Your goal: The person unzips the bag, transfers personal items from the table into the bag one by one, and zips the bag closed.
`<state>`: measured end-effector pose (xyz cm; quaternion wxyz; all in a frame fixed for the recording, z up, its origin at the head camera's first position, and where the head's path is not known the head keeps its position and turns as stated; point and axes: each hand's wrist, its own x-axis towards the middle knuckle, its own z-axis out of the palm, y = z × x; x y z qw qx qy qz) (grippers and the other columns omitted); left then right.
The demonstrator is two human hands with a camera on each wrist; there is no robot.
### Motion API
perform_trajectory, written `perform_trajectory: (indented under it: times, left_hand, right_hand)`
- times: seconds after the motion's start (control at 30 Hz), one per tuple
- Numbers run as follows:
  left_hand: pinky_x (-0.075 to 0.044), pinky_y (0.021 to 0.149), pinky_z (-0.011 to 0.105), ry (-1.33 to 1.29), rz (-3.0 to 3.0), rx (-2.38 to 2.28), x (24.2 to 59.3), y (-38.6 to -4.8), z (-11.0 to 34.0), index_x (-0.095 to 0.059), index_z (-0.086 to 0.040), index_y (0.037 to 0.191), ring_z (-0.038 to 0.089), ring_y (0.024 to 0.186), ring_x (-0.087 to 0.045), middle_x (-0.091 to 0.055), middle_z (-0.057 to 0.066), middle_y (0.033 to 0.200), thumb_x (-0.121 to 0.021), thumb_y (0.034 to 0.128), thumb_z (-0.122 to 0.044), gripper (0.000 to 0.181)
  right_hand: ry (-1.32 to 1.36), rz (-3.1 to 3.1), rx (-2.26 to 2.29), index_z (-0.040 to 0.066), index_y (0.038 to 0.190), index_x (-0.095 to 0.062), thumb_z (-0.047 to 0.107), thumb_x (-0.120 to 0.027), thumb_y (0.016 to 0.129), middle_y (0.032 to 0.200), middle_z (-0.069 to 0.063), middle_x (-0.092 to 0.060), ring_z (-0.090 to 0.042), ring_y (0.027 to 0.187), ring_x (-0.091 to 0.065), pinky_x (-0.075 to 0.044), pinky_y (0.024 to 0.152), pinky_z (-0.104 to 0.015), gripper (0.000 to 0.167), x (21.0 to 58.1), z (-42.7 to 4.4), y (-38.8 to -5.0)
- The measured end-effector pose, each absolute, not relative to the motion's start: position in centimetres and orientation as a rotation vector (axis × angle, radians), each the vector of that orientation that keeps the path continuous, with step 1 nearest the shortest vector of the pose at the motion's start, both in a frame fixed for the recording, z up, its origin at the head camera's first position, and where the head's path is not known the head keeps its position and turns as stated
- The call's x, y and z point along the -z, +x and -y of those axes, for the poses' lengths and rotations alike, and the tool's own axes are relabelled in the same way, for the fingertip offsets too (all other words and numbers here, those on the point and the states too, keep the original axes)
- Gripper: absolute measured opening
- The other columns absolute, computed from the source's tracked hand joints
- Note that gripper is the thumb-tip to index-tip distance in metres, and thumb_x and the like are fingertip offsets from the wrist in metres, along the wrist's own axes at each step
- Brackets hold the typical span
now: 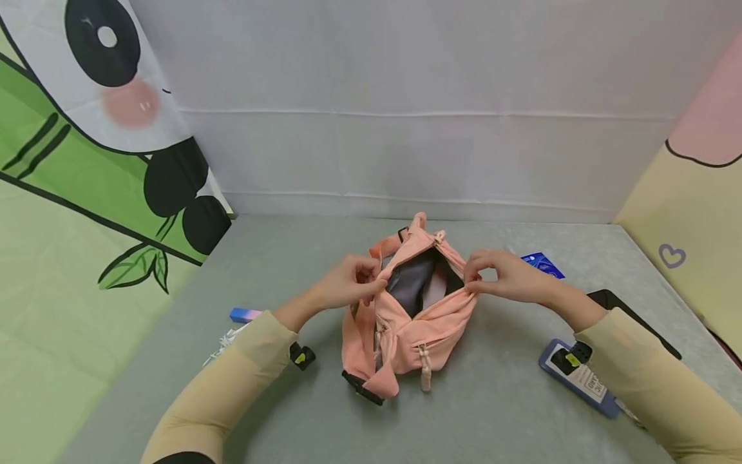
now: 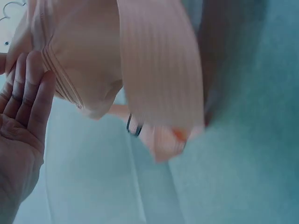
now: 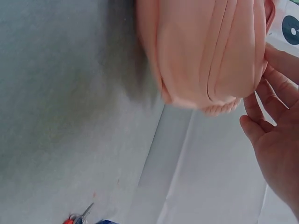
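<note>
A pink fabric bag stands on the grey table with its top unzipped and spread wide, its dark grey lining showing. My left hand pinches the left edge of the opening between thumb and fingers; in the left wrist view the same hand lies against the bag beside a zipper. On the opposite edge, my right hand pinches the fabric. The right wrist view has that hand at the rim of the bag. A wide strap hangs at the bag's left side.
Left of the bag lie a blue and pink box and a white stringy item, partly behind the left sleeve. At the right are a blue packet, a blue card holder and a black flat item. Scissors-like metal shows in the right wrist view.
</note>
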<state>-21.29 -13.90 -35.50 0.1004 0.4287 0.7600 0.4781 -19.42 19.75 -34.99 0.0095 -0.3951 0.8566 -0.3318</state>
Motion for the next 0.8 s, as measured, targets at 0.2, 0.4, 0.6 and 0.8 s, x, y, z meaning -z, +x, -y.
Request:
perform_trajectory:
  times: [0.2,0.4,0.6,0.8]
  left_hand:
    - [-0.038,0.043,0.028,1.396,-2.285,-1.503,34.9,-21.7,14.7,-0.058,-0.006,0.072,0.020,0.047,-0.054,-0.059,0.010,0.059,-0.061,0.0925,0.002,0.022]
    - [-0.034,0.044,0.026,1.276,-2.310,-1.363,35.3,-21.9,14.7,-0.059,-0.006,0.071,0.015,0.048,-0.054,-0.060,0.006,0.058,-0.062,0.0949,-0.005,0.024]
    - [-0.032,0.047,0.026,1.232,-2.288,-1.353,35.3,-21.4,13.8,-0.056,-0.001,0.071,0.020,0.048,-0.050,-0.058,0.016,0.059,-0.059,0.0951,0.000,0.025]
    - [-0.031,0.047,0.026,1.278,-2.254,-1.388,35.7,-21.4,13.2,-0.057,-0.005,0.072,0.018,0.047,-0.047,-0.057,0.011,0.058,-0.061,0.0952,-0.003,0.024]
  right_hand:
    - [-1.220,-2.684,1.075,0.022,0.084,-0.068,0.010,-0.069,0.091,0.092,0.010,-0.061,-0.012,0.087,-0.055,-0.044,0.078,-0.034,0.014,35.2,-20.4,-19.4]
    - [-1.219,-2.717,1.015,0.019,0.085,-0.070,0.011,-0.071,0.090,0.091,0.010,-0.063,-0.012,0.087,-0.057,-0.047,0.079,-0.039,0.010,36.5,-19.4,-19.9]
    - [-1.213,-2.739,1.009,0.017,0.084,-0.072,0.014,-0.074,0.088,0.090,0.010,-0.064,-0.014,0.087,-0.057,-0.046,0.080,-0.041,0.006,37.0,-18.6,-19.9]
    - [-1.124,-2.723,1.058,0.017,0.090,-0.073,0.020,-0.075,0.088,0.096,0.011,-0.065,-0.016,0.096,-0.058,-0.045,0.086,-0.044,0.004,36.9,-18.3,-19.7]
